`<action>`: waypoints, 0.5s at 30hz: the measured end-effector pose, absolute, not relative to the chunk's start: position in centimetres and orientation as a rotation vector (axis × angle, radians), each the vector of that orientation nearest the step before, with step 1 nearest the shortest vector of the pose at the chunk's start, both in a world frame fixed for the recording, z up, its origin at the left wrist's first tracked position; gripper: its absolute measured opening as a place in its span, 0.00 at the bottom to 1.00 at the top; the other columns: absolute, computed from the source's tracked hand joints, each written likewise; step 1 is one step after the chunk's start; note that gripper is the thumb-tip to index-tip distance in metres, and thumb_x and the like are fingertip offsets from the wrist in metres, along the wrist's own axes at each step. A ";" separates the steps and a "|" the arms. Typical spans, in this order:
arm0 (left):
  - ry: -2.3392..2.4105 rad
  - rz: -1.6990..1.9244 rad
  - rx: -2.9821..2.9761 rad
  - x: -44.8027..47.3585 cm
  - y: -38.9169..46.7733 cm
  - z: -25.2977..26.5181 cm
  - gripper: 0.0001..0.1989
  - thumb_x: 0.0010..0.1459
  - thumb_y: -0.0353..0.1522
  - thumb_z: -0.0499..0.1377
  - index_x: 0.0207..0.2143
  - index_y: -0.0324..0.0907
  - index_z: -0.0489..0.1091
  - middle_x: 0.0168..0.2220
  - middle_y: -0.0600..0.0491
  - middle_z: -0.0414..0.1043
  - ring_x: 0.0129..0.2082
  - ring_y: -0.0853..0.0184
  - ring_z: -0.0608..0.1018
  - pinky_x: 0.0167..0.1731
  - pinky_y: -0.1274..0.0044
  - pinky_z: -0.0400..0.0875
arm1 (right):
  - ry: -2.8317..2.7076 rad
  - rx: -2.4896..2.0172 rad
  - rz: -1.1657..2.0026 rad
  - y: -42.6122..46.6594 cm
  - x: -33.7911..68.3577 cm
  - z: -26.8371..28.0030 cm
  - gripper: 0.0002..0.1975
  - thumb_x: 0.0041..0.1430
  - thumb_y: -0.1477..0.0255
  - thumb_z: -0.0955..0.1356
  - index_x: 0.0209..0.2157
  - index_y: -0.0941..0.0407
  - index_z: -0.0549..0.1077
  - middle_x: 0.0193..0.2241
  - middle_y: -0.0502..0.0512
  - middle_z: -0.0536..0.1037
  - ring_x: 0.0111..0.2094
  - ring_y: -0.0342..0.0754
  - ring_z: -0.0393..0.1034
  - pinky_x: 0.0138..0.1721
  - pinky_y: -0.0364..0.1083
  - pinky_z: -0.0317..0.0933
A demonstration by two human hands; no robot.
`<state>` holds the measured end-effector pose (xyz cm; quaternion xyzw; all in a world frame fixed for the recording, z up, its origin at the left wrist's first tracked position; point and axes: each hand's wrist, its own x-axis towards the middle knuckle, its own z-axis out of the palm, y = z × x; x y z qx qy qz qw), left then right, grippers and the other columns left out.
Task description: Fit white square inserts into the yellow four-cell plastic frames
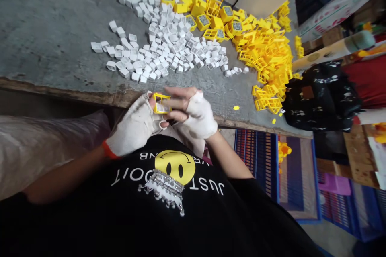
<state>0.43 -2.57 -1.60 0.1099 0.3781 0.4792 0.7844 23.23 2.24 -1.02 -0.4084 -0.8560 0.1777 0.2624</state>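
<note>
My left hand (132,124), in a white fingerless glove with an orange cuff, grips a small yellow plastic frame (157,97) in front of my body, near the table's edge. A whitish piece (162,107) shows inside the frame. My right hand (197,113), gloved the same way, reaches over the frame from the right. Its fingers are stretched out, apart and blurred by motion; whether they touch the frame or the piece, I cannot tell.
Small white plastic pieces (177,44) lie spread over the grey table (66,28). Behind them are yellow box-like parts with grey tops (203,21). Yellow frames (262,44) pile up at the right, beside a black bag (322,96). Blue crates (315,184) stand below the table.
</note>
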 end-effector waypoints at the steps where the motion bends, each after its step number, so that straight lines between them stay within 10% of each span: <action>1: 0.858 1.049 0.241 0.4 -2.6 -1.5 0.24 0.72 0.43 0.81 0.59 0.49 0.76 0.52 0.50 0.91 0.41 0.59 0.92 0.37 0.72 0.83 | -2.289 -1.204 0.450 3.6 23.3 -0.9 0.14 0.86 0.61 0.72 0.61 0.45 0.90 0.67 0.60 0.90 0.65 0.62 0.83 0.72 0.65 0.71; 15: 0.935 1.210 0.270 -1.6 -2.4 -2.8 0.15 0.77 0.37 0.75 0.59 0.44 0.78 0.53 0.44 0.91 0.41 0.54 0.93 0.34 0.71 0.85 | -2.333 -1.710 0.338 9.8 19.1 -2.4 0.09 0.82 0.67 0.73 0.56 0.52 0.86 0.58 0.62 0.92 0.63 0.66 0.84 0.75 0.68 0.66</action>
